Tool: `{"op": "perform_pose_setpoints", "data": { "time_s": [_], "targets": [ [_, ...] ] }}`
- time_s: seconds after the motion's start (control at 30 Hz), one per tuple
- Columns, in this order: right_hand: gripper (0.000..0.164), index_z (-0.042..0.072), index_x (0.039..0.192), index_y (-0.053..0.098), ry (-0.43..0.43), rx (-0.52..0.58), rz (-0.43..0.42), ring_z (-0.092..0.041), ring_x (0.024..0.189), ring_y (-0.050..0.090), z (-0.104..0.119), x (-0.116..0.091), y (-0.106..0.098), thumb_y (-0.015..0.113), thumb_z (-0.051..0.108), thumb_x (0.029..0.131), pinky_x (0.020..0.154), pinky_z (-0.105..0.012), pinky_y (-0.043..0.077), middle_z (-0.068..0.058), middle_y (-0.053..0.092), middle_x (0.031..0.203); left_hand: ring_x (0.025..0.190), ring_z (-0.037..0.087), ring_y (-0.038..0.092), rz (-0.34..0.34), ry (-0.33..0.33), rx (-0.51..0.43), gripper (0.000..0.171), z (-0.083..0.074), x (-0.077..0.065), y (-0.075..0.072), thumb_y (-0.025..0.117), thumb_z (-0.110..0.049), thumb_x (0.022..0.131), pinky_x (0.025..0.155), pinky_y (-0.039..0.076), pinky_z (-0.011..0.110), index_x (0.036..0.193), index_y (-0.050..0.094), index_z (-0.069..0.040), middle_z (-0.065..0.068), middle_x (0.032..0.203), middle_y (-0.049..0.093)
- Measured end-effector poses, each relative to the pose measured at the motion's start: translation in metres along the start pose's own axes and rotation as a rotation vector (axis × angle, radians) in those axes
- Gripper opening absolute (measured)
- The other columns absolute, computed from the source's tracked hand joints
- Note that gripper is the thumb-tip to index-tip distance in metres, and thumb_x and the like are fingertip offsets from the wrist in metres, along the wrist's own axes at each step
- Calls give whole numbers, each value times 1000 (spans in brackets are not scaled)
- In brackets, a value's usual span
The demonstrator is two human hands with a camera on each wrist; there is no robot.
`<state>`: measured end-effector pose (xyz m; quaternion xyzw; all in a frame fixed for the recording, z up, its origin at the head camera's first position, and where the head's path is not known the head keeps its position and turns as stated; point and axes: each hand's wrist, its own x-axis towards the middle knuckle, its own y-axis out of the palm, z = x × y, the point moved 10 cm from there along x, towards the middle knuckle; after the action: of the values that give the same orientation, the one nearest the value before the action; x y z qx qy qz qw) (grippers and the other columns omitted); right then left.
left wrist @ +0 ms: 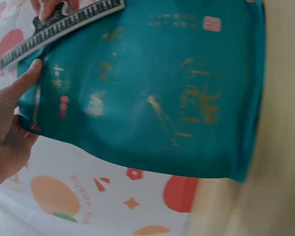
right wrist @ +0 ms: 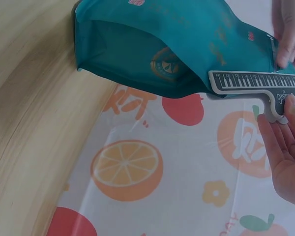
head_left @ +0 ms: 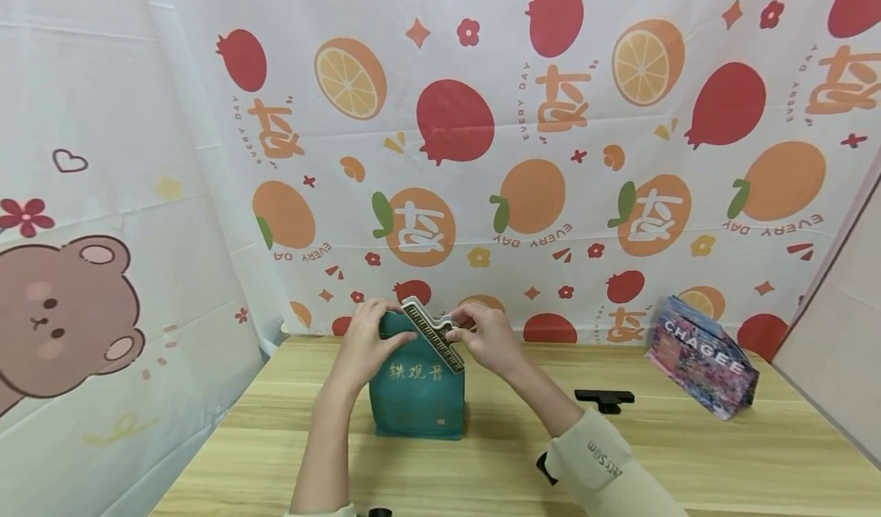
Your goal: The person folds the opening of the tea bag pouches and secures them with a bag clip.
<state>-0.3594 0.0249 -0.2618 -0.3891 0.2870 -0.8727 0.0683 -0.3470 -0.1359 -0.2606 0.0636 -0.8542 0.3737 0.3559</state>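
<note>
A teal tea bag [head_left: 416, 410] with gold Chinese characters stands upright on the table in the head view. My left hand [head_left: 365, 345] grips its top left corner, thumb on the front face. With thumb and fingers my right hand [head_left: 490, 339] pinches the handle of a bag clip [head_left: 433, 336] that bears a piano-key pattern. Slanting down to the right, the clip lies across the bag's upper right corner. In the right wrist view the clip [right wrist: 255, 82] overlaps the bag's edge; whether its jaws bite the bag I cannot tell.
A black clip [head_left: 606, 399] lies on the wooden table [head_left: 523, 440] to the right. Farther right, a colourful CHAGEE bag [head_left: 702, 358] leans at a tilt near the back. Behind the table hangs a fruit-printed cloth [head_left: 578, 272].
</note>
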Motion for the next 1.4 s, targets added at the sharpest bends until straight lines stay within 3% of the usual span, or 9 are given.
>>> {"op": "perform_pose_setpoints", "data": {
  "time_s": [0.2,0.33,0.5,0.87,1.1,1.4],
  "targets": [
    [13,5,88,66,8,-14,-6,-11,69,57,1,-2,0,73,8,78,61,-22,48,3,60,80,119,34,38,48,-216,-257,77,36,-16,11,76,-15,77,97,29,55,137,28,-8,19,132,38],
    [12,6,87,66,2,-30,-7,-9,70,56,3,-3,0,73,9,78,61,-21,48,4,59,79,123,37,36,132,-296,-326,78,55,-29,24,71,-14,82,98,26,56,140,19,-5,23,133,37],
    [13,5,87,65,-17,-47,-7,-9,69,56,9,-3,1,74,7,77,61,-21,48,4,58,78,124,37,36,202,-270,-342,67,61,-37,35,65,-4,85,98,28,53,138,25,-1,22,133,41],
    [16,5,92,65,41,-107,24,-10,70,53,12,0,7,73,8,78,62,-20,47,4,55,78,124,37,37,204,-275,-367,66,63,-35,36,64,1,84,97,30,54,139,27,-3,21,133,42],
    [21,3,97,63,40,-66,48,-14,76,55,9,0,12,72,9,79,68,-24,50,0,58,86,123,38,38,215,-287,-390,64,66,-35,37,63,-4,86,96,30,55,140,28,-5,21,133,42],
    [47,10,122,54,136,11,152,-21,95,55,-9,-15,23,73,21,81,80,-37,48,-3,57,105,111,36,50,246,-337,-393,63,76,-49,40,68,-13,84,88,42,50,137,36,-5,20,124,50]
  ]
}}
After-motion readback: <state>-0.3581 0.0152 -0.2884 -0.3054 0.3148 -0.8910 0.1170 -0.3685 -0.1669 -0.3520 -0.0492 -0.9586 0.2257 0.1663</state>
